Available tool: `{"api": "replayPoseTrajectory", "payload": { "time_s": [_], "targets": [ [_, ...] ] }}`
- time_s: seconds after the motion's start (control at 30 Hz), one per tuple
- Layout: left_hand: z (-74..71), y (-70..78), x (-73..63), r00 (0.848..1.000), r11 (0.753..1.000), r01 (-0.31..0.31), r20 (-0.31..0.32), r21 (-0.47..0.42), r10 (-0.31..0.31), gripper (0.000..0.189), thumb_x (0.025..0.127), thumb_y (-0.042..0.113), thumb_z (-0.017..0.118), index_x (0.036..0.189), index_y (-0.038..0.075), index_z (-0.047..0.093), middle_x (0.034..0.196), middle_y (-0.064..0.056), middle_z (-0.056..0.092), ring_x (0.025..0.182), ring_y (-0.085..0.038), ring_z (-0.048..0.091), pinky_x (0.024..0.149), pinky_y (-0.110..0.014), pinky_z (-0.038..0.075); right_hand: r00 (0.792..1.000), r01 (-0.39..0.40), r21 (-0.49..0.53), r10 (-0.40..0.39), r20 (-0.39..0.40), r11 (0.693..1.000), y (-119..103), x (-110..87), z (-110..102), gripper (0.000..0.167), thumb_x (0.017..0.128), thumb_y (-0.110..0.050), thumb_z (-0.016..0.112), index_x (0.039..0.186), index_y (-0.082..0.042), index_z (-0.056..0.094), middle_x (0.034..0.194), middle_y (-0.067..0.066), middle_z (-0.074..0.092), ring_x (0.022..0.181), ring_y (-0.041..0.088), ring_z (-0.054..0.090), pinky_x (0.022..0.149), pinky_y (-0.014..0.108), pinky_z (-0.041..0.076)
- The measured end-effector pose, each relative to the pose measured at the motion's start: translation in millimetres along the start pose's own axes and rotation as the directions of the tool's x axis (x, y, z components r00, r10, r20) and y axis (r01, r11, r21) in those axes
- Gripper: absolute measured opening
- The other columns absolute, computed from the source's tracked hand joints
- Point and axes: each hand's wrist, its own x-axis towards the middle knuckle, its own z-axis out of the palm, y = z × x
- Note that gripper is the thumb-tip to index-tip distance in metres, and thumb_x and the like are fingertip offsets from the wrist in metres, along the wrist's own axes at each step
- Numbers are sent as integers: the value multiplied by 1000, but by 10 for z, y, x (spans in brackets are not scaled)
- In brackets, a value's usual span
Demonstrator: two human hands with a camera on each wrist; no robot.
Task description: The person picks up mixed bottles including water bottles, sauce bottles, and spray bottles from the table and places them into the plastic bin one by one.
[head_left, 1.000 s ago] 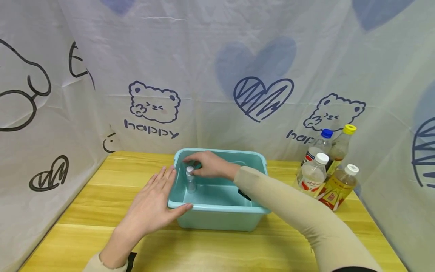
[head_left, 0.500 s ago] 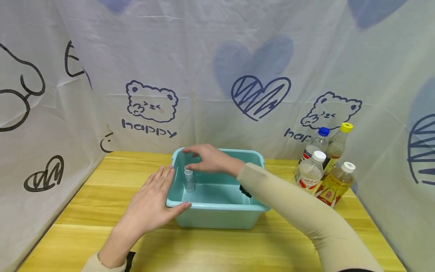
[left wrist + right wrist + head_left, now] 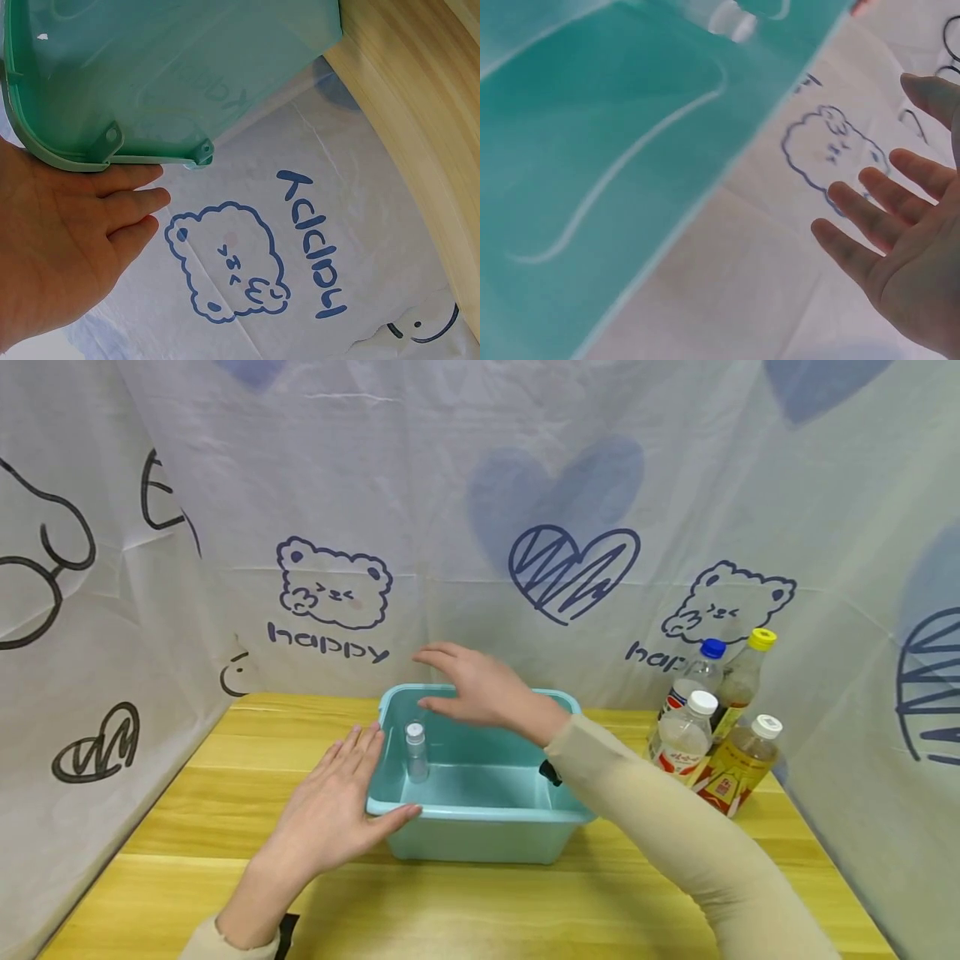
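A light teal plastic tub [image 3: 480,839] stands on the wooden table. Inside it, a small clear bottle [image 3: 417,760] with a white cap is upright in the left part; the same bottle [image 3: 731,20] shows at the top of the right wrist view. My left hand [image 3: 333,806] rests against the tub's left rim, fingers straight and thumb over the front edge; in the left wrist view its fingers [image 3: 135,199] lie along the rim. Above the tub's back part, my right hand [image 3: 480,685] is raised with spread fingers and nothing in it.
Several bottles stand together to the right of the tub: one with a blue cap [image 3: 693,677], one with a yellow cap [image 3: 746,672], and white-capped ones [image 3: 682,739] nearer the front. A printed cloth [image 3: 450,527] hangs behind and beside the table [image 3: 225,827].
My right hand has let go of the small bottle and risen up and back out of the tub. The bottle stays standing inside. My left hand has kept its place on the rim.
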Motion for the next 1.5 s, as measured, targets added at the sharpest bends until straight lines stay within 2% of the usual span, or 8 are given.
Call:
{"api": "replayPoseTrajectory", "payload": {
  "time_s": [0.17, 0.37, 0.57, 0.83, 0.97, 1.23, 1.3, 1.5],
  "targets": [
    [-7, 2, 7, 1000, 1000, 2, -7, -6, -2, 107, 93, 74, 57, 158, -7, 33, 165, -25, 34, 154, -43, 29, 126, -56, 25, 997, 26, -10, -26, -71, 1000, -3, -112, -149, 68, 99, -39, 72, 157, -15, 47, 163, 5, 43, 147, 25, 46, 118, 43, 43],
    [-4, 7, 8, 1000, 1000, 5, -4, -6, -5, 108, 93, 75, 56, 159, -7, 33, 165, -25, 33, 154, -43, 29, 126, -55, 25, 989, 23, 4, -23, -144, 1000, 25, -267, -263, 71, 98, -38, 73, 158, -13, 45, 163, 6, 42, 146, 27, 46, 118, 44, 44],
    [-1, 8, 5, 1000, 1000, 10, -3, -8, -10, 108, 93, 75, 56, 159, -7, 33, 165, -25, 32, 154, -43, 29, 126, -56, 25, 967, 45, 40, -33, -254, 998, 90, -451, -336, 70, 97, -33, 75, 158, -12, 45, 163, 7, 42, 146, 29, 46, 116, 46, 45],
    [-2, 10, 1, 1000, 1000, 20, -1, -11, -20, 109, 92, 76, 56, 159, -7, 32, 166, -24, 31, 154, -43, 28, 126, -57, 25, 918, 97, 84, -56, -392, 992, 198, -679, -412, 71, 98, -29, 75, 157, -7, 44, 163, 10, 42, 147, 29, 45, 118, 45, 43],
    [0, 14, 2, 1000, 1000, 27, 7, -11, -27, 110, 92, 77, 55, 160, -6, 31, 167, -23, 29, 155, -43, 27, 127, -56, 24, 899, 92, 119, -31, -436, 989, 256, -787, -425, 72, 97, -28, 76, 158, -6, 44, 164, 8, 41, 150, 27, 40, 121, 47, 39],
    [12, 10, 5, 1000, 1000, 23, 16, 0, -23, 112, 91, 80, 53, 160, -6, 31, 167, -23, 29, 155, -43, 26, 127, -57, 23, 851, 65, 143, 20, -524, 988, 373, -1018, -392, 72, 96, -26, 77, 158, -9, 43, 166, 5, 39, 151, 28, 38, 122, 51, 37],
    [9, 12, 7, 1000, 1000, 23, 16, -1, -23, 111, 92, 79, 53, 160, -6, 31, 167, -23, 29, 155, -43, 26, 126, -57, 24, 837, 54, 143, 34, -547, 988, 408, -1065, -374, 73, 96, -24, 77, 159, -10, 43, 166, 6, 38, 151, 29, 38, 122, 51, 36],
    [8, 13, 6, 1000, 1000, 22, 17, -5, -22, 111, 92, 78, 55, 160, -6, 31, 167, -23, 28, 155, -43, 26, 127, -57, 23, 773, 55, 150, 53, -632, 987, 517, -1189, -300, 72, 93, -18, 79, 157, -7, 45, 163, 9, 42, 150, 30, 41, 122, 51, 36]
  ]
}}
